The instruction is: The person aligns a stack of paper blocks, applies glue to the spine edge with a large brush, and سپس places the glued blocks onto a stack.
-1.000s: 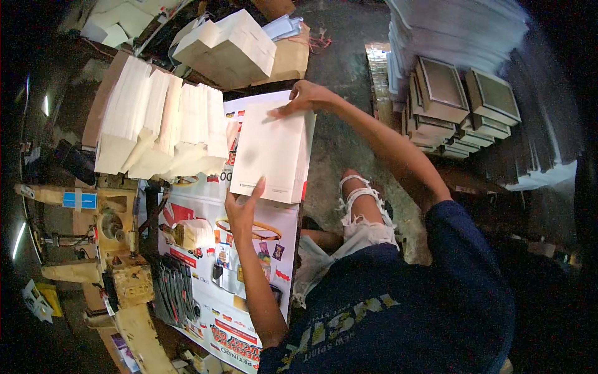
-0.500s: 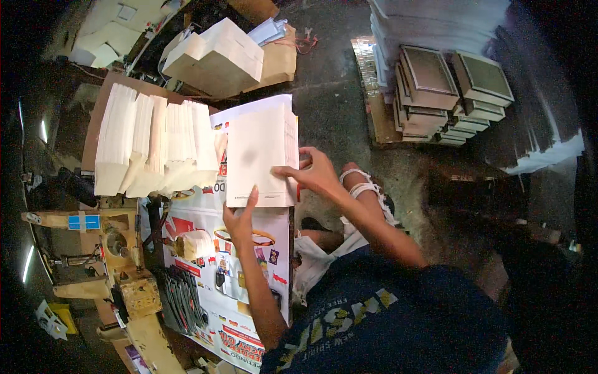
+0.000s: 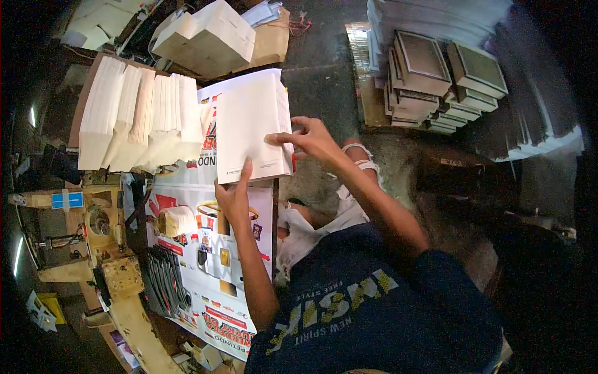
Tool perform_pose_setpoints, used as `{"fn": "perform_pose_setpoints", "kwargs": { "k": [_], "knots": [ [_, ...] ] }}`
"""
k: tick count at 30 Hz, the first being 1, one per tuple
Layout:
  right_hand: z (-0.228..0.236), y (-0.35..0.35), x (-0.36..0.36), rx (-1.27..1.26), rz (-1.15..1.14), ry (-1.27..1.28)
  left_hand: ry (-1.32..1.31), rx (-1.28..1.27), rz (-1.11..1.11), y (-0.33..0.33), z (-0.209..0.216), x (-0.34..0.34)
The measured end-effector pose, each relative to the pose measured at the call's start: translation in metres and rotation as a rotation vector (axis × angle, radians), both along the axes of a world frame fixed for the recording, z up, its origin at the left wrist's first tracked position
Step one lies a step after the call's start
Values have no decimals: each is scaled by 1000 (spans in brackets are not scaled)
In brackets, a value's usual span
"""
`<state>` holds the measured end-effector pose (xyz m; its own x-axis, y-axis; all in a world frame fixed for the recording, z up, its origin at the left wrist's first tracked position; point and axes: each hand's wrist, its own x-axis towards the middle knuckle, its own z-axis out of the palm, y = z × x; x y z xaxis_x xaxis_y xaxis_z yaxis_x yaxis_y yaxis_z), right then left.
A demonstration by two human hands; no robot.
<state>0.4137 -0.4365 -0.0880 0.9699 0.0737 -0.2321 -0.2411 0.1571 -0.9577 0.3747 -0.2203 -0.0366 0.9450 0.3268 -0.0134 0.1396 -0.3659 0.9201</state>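
A thick book [image 3: 247, 124] with a blank whitish page uppermost lies at the right edge of the printed table sheet [image 3: 168, 315]. At its near edge, my left hand [image 3: 233, 201] grips the corner, thumb on top of the page and fingers mostly hidden. My right hand [image 3: 310, 138] is closed at the book's right side, thumb and a finger on the page near that edge. A bit of red shows beside the lower right corner. To the left stands a row of cream paper blocks [image 3: 134, 118], set upright on a brown board.
A small paper stack [image 3: 177, 221] and several dark thin tools [image 3: 168, 280] lie on the table sheet. A worn yellowish machine [image 3: 121, 277] stands along the left. Large cream blocks [image 3: 208, 40] sit at the far side. Piles of framed-top books [image 3: 422, 61] stand at the far right.
The view has shifted, so everything sits higher and slightly left. Both hands keep their grip on the book; the right thumb and finger stay at its right edge.
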Motion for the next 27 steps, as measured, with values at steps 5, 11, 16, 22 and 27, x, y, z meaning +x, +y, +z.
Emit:
{"fn": "perform_pose_setpoints", "kwargs": {
  "k": [5, 11, 16, 22, 27],
  "knots": [
    [-1, 9, -9, -65, -46, 46, 51, 39, 17, 13, -2, 0],
    [42, 5, -20, -170, -70, -96, 77, 9, -27, 13, 10, 8],
    [24, 20, -23, -98, -124, -140, 26, -34, -148, 18, 16, 10],
    [50, 10, -28, 5, -10, 34, -27, 44, -149, 26, 3, 14],
    [52, 22, -19, 117, 8, 120, -31, 132, -156, 27, -5, 18]
  ]
}}
